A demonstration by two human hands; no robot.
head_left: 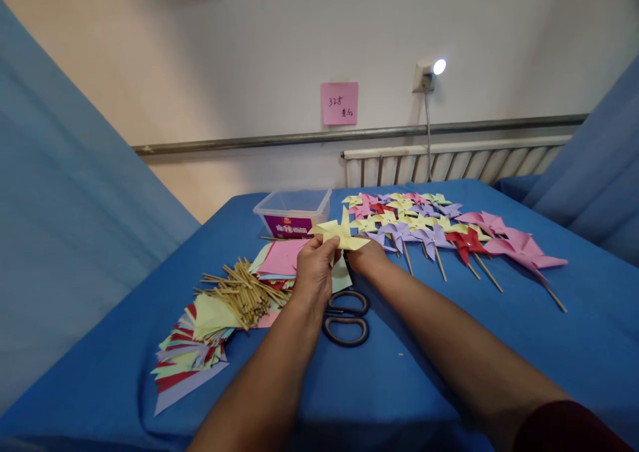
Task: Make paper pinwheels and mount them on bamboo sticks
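Note:
A pale yellow paper pinwheel [343, 233] is pinched in my left hand [314, 269], thumb on its front near the centre. Just right of it and partly behind it is my right hand [368, 255]; its fingers are hidden, so whatever they touch does not show. Below the hands, black-handled scissors [348, 319] lie on the blue tablecloth [394, 399], their blades out of sight under the left hand. A pile of short wooden sticks [242, 295] rests on coloured paper to the left.
Fanned coloured paper sheets [187, 355] spread at the left, with pink paper squares [279, 259] behind the sticks. A clear plastic box [294, 206] stands at the back. Several pinwheels on sticks [434, 239] lie in rows on the right. Blue curtains [74, 172] hang at the sides.

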